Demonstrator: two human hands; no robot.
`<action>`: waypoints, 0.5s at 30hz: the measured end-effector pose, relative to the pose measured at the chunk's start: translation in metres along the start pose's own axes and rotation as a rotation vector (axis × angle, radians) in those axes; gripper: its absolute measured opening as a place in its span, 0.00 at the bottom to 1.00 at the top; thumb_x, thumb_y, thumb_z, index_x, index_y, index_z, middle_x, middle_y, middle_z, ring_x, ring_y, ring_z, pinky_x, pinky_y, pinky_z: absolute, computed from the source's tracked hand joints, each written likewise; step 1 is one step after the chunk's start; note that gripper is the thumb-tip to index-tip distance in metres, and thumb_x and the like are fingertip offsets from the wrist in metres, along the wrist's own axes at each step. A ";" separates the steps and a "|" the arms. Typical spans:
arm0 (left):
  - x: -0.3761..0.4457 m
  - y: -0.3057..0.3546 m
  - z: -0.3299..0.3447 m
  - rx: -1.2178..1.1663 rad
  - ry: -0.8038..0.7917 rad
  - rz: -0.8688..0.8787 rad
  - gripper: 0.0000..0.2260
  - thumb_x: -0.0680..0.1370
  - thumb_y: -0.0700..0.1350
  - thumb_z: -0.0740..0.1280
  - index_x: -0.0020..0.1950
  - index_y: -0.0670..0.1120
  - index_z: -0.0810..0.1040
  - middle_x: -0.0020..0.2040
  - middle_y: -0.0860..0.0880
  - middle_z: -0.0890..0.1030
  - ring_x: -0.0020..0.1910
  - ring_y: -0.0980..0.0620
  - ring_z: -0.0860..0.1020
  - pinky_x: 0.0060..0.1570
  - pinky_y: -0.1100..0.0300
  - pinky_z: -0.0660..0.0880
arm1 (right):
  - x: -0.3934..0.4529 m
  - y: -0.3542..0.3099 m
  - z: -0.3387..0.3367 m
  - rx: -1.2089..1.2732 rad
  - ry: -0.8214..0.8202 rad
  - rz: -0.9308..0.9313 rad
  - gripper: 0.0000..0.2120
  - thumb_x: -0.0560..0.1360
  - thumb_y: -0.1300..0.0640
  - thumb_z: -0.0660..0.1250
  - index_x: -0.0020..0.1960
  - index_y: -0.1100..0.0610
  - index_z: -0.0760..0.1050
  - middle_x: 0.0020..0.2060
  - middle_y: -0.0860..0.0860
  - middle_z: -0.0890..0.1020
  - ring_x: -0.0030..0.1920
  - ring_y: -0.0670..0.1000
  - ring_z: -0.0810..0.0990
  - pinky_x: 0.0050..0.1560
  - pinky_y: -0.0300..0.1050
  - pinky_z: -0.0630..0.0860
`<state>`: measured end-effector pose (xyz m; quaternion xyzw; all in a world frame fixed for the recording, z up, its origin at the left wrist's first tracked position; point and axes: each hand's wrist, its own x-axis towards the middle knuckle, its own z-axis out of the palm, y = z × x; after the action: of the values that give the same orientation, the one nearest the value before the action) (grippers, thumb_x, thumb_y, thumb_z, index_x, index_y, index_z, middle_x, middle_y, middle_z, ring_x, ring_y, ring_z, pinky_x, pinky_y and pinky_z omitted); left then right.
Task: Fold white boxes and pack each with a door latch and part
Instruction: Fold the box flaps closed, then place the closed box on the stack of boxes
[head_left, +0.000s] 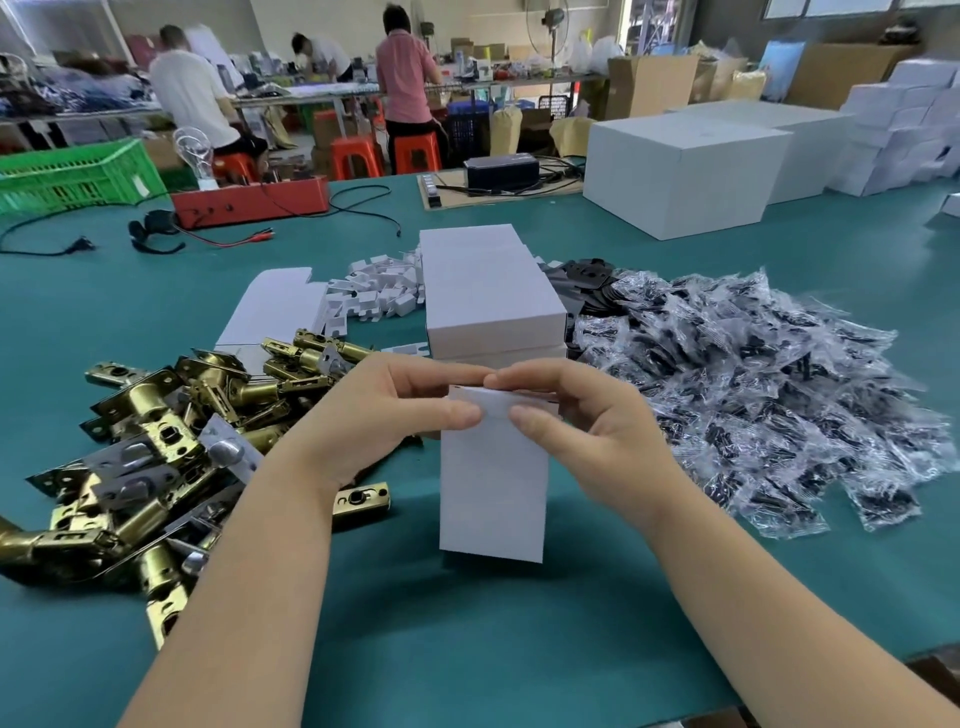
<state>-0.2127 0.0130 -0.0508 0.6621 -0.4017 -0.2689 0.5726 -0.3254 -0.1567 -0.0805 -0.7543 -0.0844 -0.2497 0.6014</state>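
Here both hands (395, 410) (576, 415) pinch the white box's (493, 488) top edge above bare table (519, 623).

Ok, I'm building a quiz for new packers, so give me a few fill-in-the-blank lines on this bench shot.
1. Both hands pinch the top flap of a small white ____ standing on the table.
2. The brass door latches lie to the ____ of the left hand.
3. The clear bagged parts lie to the ____ of the right hand.

Missing words: box; left; right
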 end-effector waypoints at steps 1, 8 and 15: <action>-0.001 0.001 0.000 -0.007 0.043 -0.003 0.13 0.70 0.46 0.73 0.54 0.55 0.85 0.51 0.49 0.86 0.51 0.52 0.84 0.48 0.63 0.79 | 0.002 0.000 0.003 -0.001 0.041 0.000 0.10 0.72 0.59 0.68 0.50 0.46 0.79 0.47 0.42 0.84 0.50 0.42 0.81 0.50 0.35 0.75; -0.005 0.008 -0.001 0.091 0.156 0.075 0.16 0.75 0.30 0.68 0.48 0.51 0.86 0.50 0.52 0.86 0.54 0.54 0.82 0.51 0.65 0.78 | 0.010 -0.001 0.007 0.032 0.136 0.014 0.10 0.74 0.65 0.69 0.49 0.50 0.82 0.45 0.47 0.86 0.49 0.49 0.83 0.52 0.44 0.79; -0.005 0.011 -0.002 0.102 0.184 0.081 0.12 0.68 0.38 0.73 0.48 0.51 0.86 0.48 0.48 0.86 0.49 0.52 0.84 0.48 0.64 0.79 | 0.003 -0.003 0.009 -0.076 0.166 -0.082 0.10 0.74 0.59 0.67 0.50 0.45 0.80 0.44 0.42 0.84 0.47 0.41 0.82 0.50 0.34 0.75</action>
<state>-0.2168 0.0181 -0.0402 0.6956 -0.3869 -0.1628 0.5830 -0.3212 -0.1485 -0.0778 -0.7491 -0.0557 -0.3388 0.5665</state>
